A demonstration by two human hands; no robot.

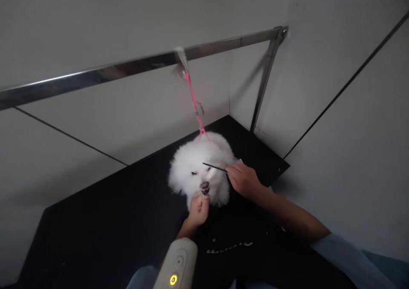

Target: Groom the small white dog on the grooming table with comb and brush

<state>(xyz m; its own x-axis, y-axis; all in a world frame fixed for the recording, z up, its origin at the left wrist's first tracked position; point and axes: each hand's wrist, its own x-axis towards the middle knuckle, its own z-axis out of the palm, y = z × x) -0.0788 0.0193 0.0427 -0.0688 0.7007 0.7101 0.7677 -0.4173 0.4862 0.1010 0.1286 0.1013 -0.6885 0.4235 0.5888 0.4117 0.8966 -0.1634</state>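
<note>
A fluffy white dog (183, 170) faces me on the black table, its dark mouth partly open below the nose. My left hand (198, 210) is closed just under the mouth, pinching the fur of the chin. From the right, my right hand (244, 179) grips a thin dark rod-like tool (214, 167); whether it is a comb seen edge-on I cannot tell. The tool's tip lies across the face between the eyes, covering part of the eye at right. A pink leash (192, 94) runs from behind the dog's head up to the rail.
A metal rail (128, 70) spans the table's back, with a post (263, 87) at right. Pale walls enclose the black tabletop (111, 208). A white device (179, 263) with a yellow lit button juts in at the bottom. White marks (230, 247) show on black below the dog.
</note>
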